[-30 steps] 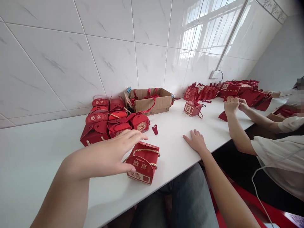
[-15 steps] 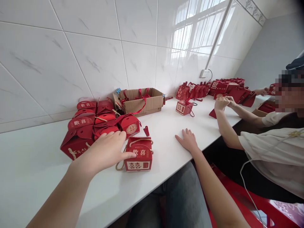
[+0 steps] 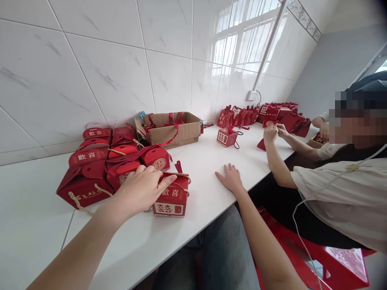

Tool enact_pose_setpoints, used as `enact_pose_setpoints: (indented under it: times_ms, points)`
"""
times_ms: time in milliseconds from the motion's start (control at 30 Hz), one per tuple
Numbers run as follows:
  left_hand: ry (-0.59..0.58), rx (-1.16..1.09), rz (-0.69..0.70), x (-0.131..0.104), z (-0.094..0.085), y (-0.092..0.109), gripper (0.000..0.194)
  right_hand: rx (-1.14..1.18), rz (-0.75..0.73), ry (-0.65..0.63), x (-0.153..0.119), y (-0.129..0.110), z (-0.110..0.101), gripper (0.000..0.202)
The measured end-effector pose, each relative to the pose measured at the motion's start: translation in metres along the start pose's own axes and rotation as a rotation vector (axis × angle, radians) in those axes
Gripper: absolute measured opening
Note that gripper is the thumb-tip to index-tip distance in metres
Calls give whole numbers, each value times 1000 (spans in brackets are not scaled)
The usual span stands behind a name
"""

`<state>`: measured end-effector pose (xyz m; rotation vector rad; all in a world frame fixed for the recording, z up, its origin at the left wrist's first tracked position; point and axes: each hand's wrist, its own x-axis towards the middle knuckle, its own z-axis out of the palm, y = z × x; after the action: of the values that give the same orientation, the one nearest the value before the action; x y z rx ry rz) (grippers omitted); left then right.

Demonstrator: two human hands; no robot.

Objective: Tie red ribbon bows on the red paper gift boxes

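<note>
A small red gift box (image 3: pixel 169 197) with a twisted-rope handle and white-framed characters on its front stands near the table's front edge. Over its upper left side is my left hand (image 3: pixel 142 187), thumb along the box's top edge and fingers bent behind; the fingertips are hidden. To the right, my right hand (image 3: pixel 230 178) lies flat on the white table (image 3: pixel 199 173), fingers spread, holding nothing. Close behind my left hand are several red gift boxes (image 3: pixel 86 177) grouped together, some with rope handles. A small dark-red tag-shaped piece (image 3: pixel 178 166) lies behind the nearest box.
An open cardboard box (image 3: pixel 181 135) holding red ribbons stands by the tiled wall. Another red box (image 3: pixel 226 137) sits farther right, before a row of red bags (image 3: pixel 234 117). A co-worker (image 3: pixel 335 173) sits at my right, hands (image 3: pixel 273 131) over a red piece. A power strip (image 3: pixel 253 96) hangs on the wall.
The view has turned slightly right, so things appear farther left. My left thumb has risen from the front of the box's lid to its top edge. My right hand stays on the table.
</note>
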<state>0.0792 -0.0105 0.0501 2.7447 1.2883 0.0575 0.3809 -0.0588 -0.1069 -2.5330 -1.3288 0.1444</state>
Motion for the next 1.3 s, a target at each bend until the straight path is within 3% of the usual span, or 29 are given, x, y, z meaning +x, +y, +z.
enact_pose_setpoints:
  times_ms: [100,233,433,600,700,900,1167,1300]
  points:
    - [-37,-59,72,-4,2,4,58,-2,3,-7,0,0,0,76]
    - [-126,-142,33,-11,-1,9,57,2,10,-17,1,1,2,77]
    - [-4,-109,81,-2,8,17,47,5,5,-12,2,2,3,77]
    - [8,-351,41,0,16,22,42,-3,-4,1,0,3,4,76]
    - [-16,-480,95,-5,14,24,41,-8,-3,3,1,3,5,75]
    - [-1,-302,128,-12,7,27,33,-13,-2,8,1,5,7,76]
    - [35,-214,247,-10,7,29,30,-4,-6,8,1,4,6,75]
    - [-9,-271,250,-10,5,28,29,10,-6,11,0,3,5,75]
